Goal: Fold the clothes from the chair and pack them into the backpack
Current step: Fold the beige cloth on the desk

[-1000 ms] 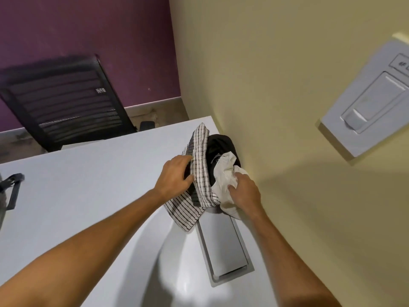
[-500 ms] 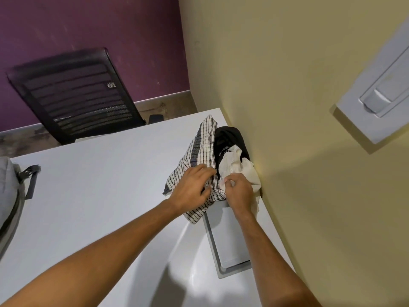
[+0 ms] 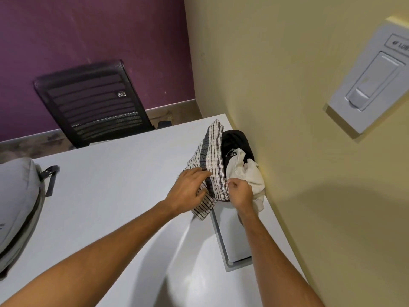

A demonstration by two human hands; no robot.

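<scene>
Reaching across a white table, a person works both bare hands into a small heap of clothes pushed against a yellow wall at about two o'clock in the head view. The left hand lies on a checked garment, its fingers fairly straight and spread over the cloth, the fingertips at the fold; whether the thumb pinches the fabric underneath cannot be told. The right hand, just beside it at three o'clock of the left, is curled into a loose fist at the edge of the checked garment and over a cream garment; it appears to pinch cloth, though which piece is unclear. A black garment with a small pale emblem sits at the far end of the heap, at twelve o'clock of the cream one, touching the wall. The near end of the checked garment overlaps a grey recessed panel set into the tabletop. A grey backpack lies at nine o'clock, well apart from the clothes, cut off by the frame edge, a dark strap at its far end. A black mesh chair stands beyond the table at eleven o'clock before a purple wall. A white wall box hangs at two o'clock.
</scene>
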